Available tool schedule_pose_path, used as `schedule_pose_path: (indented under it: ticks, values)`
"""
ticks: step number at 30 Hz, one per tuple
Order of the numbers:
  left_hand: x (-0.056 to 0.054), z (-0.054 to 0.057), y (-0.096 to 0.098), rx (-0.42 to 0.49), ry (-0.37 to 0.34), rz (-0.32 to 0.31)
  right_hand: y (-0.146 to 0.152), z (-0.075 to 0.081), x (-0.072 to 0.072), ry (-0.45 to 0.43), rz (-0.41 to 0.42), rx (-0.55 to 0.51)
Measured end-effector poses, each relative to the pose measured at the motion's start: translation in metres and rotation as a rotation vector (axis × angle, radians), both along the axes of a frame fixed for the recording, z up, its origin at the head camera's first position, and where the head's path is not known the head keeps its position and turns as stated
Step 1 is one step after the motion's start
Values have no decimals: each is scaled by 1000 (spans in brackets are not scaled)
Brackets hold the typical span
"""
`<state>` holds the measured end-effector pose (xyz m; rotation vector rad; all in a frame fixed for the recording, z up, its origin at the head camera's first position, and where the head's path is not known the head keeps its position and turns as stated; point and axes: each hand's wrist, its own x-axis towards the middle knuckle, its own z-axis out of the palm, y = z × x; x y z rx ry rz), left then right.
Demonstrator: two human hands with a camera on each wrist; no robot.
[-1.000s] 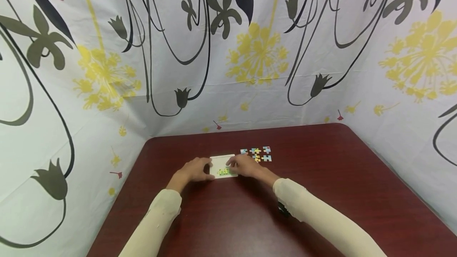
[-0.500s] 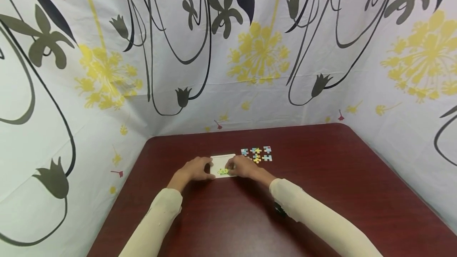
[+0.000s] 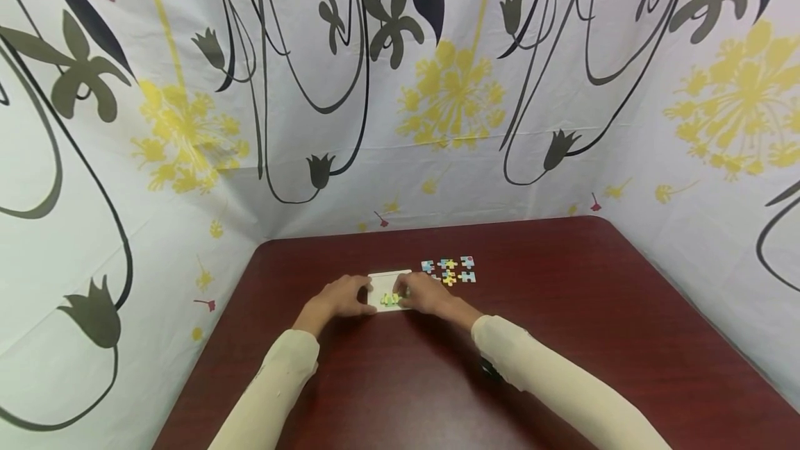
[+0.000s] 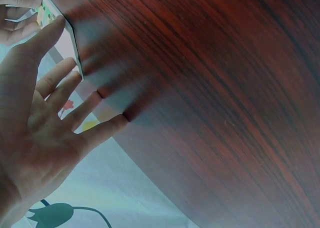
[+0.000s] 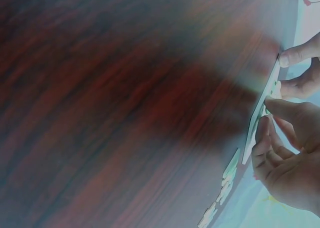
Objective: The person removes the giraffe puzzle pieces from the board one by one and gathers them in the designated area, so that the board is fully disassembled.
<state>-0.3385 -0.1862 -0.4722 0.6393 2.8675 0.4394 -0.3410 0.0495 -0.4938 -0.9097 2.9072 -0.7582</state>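
A shallow white puzzle tray (image 3: pixel 381 285) lies on the table, with yellow-green jigsaw pieces (image 3: pixel 389 299) along its near side. My left hand (image 3: pixel 340 296) steadies the tray at its left edge. In the left wrist view its thumb touches the tray and the spread fingers (image 4: pixel 77 110) are fairly straight, some tips on the table. Over the tray's right side, my right hand (image 3: pixel 425 292) has curled fingers and pinches a puzzle piece between thumb and fingertips, low against the tray. That piece is mostly hidden; a bit of green shows by the thumb (image 5: pixel 282 108) in the right wrist view.
Several loose jigsaw pieces (image 3: pixel 448 264) in blue and yellow lie beyond the right hand, some partly hidden by it. The dark red wooden table (image 3: pixel 400 380) has its back edge near a flower-patterned cloth (image 3: pixel 400 186). Something dark sits at the right sleeve cuff (image 3: pixel 490 369).
My right hand has shifted slightly left and down onto the tray, its fingertips drawing closer to the yellow-green pieces. The left hand stays at the tray's edge.
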Motion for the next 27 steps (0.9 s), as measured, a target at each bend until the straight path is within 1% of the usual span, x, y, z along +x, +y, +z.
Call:
schedule_pose_path:
  ticks: [8,15,18,24,27]
  values:
    - [-3,-1,0,-5,-7,18,1,3,3,36,18,-23]
    - [-3,-2,1,-12,-9,18,2,2,6,8,39,-66]
    - [-2,-2,1,-14,-8,20,3,1,7,-1,44,-67]
    - [-2,-2,1,-2,-9,19,11,3,5,-14,56,-88]
    - [-3,-4,1,-4,-10,23,19,4,3,3,62,-101]
